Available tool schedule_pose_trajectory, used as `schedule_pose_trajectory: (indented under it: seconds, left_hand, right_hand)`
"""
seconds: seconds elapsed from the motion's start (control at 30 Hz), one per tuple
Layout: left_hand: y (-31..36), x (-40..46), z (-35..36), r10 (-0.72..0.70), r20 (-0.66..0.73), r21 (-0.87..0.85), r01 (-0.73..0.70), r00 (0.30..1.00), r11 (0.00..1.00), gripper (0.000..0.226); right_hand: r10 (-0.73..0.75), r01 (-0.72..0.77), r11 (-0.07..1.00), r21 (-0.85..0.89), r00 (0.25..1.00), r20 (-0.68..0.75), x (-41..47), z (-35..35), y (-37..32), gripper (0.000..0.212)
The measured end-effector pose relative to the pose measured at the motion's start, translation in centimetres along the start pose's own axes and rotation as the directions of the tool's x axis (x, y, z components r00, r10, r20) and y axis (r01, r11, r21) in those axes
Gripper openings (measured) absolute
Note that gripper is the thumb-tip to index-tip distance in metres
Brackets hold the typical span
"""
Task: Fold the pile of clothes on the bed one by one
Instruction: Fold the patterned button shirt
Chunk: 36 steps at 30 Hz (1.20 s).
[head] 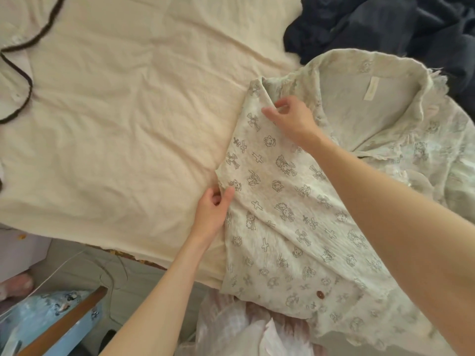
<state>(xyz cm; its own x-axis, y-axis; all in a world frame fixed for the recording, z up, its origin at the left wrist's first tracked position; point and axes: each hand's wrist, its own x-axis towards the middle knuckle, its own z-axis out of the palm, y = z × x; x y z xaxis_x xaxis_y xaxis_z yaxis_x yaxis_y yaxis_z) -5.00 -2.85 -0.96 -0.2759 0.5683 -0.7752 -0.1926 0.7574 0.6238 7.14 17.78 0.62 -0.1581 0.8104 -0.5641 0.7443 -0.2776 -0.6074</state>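
Note:
A pale cream shirt [295, 201] printed with small crosses and angel figures lies on the right side of the bed [115, 124], collar toward the far right, one panel folded across its front. My left hand [213, 211] pinches the shirt's left folded edge near the bed's front edge. My right hand [290, 119] pinches the fabric higher up, near the shoulder by the collar. A brown button [320, 294] shows low on the shirt. Dark navy clothes [385, 27] lie heaped at the far right.
A cream garment with dark brown trim [18, 60] lies at the bed's far left. Below the bed's front edge are a floor with cables [84, 265], a blue item with a wooden bar [64, 319], and pink-white fabric [244, 330].

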Motion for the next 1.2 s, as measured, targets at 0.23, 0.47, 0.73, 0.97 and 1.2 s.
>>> schedule_pose_trajectory:
  seconds: [0.23,0.47,0.73,0.97,1.2]
  left_hand:
    - [-2.8,-4.2,0.2,-0.104,0.082,0.284,0.077,0.991,0.956,0.023]
    - [-7.4,-9.2,0.0,-0.101,0.1,0.24,0.075,0.99,0.968,0.019]
    - [-9.8,-12.5,-1.9,-0.036,-0.047,0.25,0.047,0.998,0.967,0.027]
    - [-12.1,-14.3,-2.6,0.05,-0.19,0.301,0.01,0.98,0.954,0.017]
    - [-15.2,-15.7,-1.9,0.046,-0.182,0.419,0.035,0.982,0.907,0.028]
  right_hand:
    - [-0.21,0.18,0.87,-0.459,0.978,-0.014,-9.6,-1.6,7.6,0.061]
    - [-0.111,0.06,0.829,-0.556,0.992,-0.058,-20.7,-0.2,15.4,0.058]
    - [-0.026,0.074,0.817,-0.572,0.995,0.092,-26.3,1.5,20.6,0.057]
    - [-0.099,0.145,0.793,-0.592,0.989,0.11,-28.7,-0.4,23.8,0.058]
    - [-0.086,0.083,0.839,-0.537,0.996,0.019,-34.6,-0.8,28.1,0.048]
